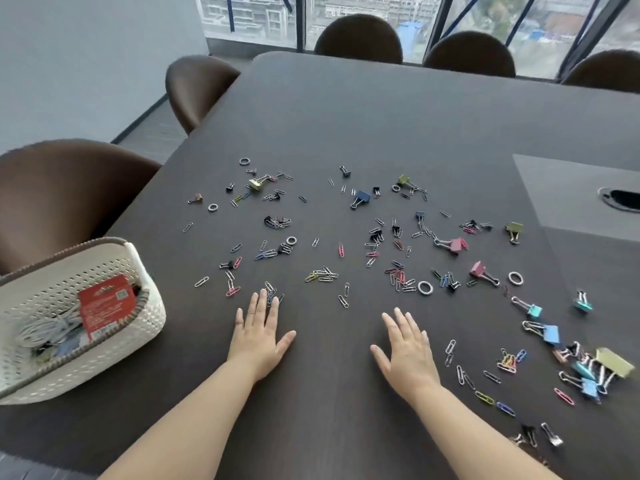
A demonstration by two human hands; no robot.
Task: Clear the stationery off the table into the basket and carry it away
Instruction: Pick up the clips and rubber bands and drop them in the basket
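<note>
Several coloured paper clips [323, 274], binder clips [361, 197] and metal rings [425, 287] lie scattered over the dark table [346, 116]. A white perforated basket [145, 317] stands at the table's left edge, holding a red card and a white cable. My left hand [258, 336] lies flat, palm down, its fingertips touching a small bunch of paper clips [272, 293]. Flat beside it, fingers spread, rests my right hand [407, 351], holding nothing. A heap of binder clips [595, 372] sits to the right of that hand.
Brown chairs [59, 192] stand along the left side and far end of the table. A grey inset panel with a cable port [620, 199] is at the right. Windows run along the far wall.
</note>
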